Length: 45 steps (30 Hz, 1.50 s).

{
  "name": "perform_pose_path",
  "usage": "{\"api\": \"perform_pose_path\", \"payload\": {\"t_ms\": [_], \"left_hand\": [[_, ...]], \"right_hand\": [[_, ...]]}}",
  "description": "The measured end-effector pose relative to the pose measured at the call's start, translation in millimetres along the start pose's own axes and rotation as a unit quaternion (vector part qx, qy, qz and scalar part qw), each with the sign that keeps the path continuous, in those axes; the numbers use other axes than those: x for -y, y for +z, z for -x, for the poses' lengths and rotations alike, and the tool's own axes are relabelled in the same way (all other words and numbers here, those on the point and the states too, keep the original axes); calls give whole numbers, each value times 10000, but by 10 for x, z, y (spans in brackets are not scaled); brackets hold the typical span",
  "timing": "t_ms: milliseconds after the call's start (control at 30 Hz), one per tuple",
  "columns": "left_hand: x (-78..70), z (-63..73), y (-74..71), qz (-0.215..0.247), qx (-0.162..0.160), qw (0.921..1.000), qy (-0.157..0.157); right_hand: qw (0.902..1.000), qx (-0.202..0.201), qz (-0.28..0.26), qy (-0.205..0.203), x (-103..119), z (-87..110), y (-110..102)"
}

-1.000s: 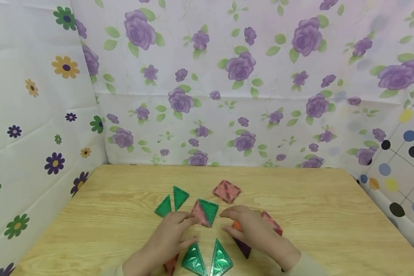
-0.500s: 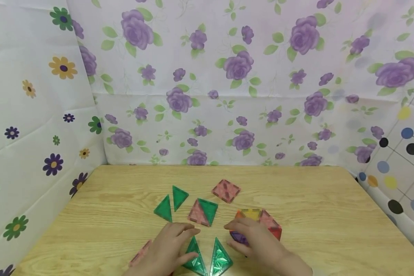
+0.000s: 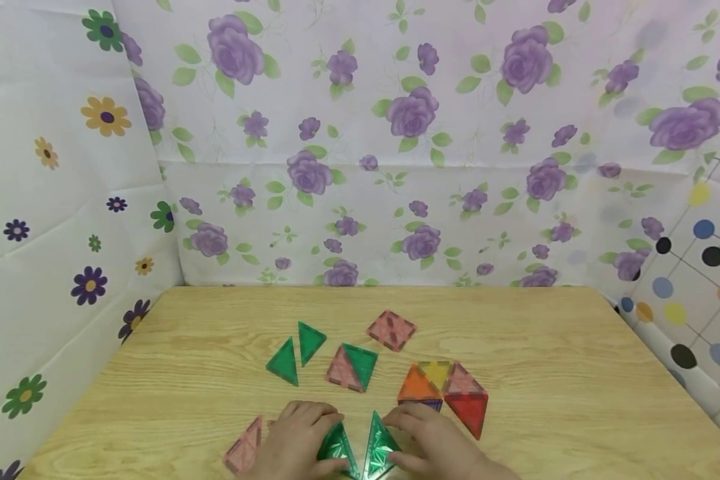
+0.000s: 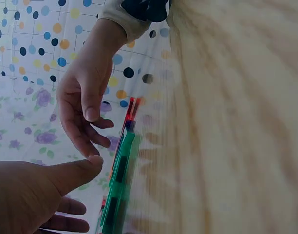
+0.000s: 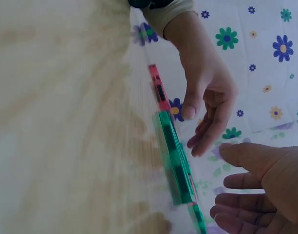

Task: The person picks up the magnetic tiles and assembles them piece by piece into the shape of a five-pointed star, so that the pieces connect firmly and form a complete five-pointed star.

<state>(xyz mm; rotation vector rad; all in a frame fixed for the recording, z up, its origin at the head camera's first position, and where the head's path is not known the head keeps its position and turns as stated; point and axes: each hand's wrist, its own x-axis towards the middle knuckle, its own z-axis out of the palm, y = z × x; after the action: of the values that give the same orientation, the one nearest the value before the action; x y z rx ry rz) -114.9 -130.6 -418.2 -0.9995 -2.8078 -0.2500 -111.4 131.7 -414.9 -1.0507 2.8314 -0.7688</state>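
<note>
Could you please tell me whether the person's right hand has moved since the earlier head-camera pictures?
Yes: judged against the farthest pink tile in the head view, the right hand has moved back toward the person, uncovering the orange tile.

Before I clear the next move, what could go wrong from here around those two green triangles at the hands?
1. The left hand partly hides the left green triangle in the head view, so its fingers might miss an edge.
2. The right hand partly hides the purple tile there too, and might bump it.
3. The pink triangle appears close beside the left hand and could get nudged.
</note>
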Motion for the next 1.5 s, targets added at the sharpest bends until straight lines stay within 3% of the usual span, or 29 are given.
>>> {"api": "perform_pose_path", "payload": {"t_ms": [233, 500, 800, 1067, 1233, 1500], "left_hand": [[-34, -2, 56, -98, 203, 9997, 99], [-33, -3, 153, 30, -165, 9981, 591], [-30, -4, 184, 202, -199, 9970, 723], [-22, -2, 230, 390, -508, 9932, 975], [-12, -22, 246, 491, -506, 9910, 1140], [1, -13, 248, 500, -403, 9913, 1145]], "right_hand": [[9996, 287, 15, 7, 3, 6, 111], [9978, 58, 573, -322, -36, 12, 211], [9962, -8, 793, -349, -36, 16, 203], [9930, -209, 1035, -525, -52, 10, 238], [9912, -225, 1163, -585, -56, -6, 257], [9905, -217, 1210, -617, -52, -22, 268]]}}
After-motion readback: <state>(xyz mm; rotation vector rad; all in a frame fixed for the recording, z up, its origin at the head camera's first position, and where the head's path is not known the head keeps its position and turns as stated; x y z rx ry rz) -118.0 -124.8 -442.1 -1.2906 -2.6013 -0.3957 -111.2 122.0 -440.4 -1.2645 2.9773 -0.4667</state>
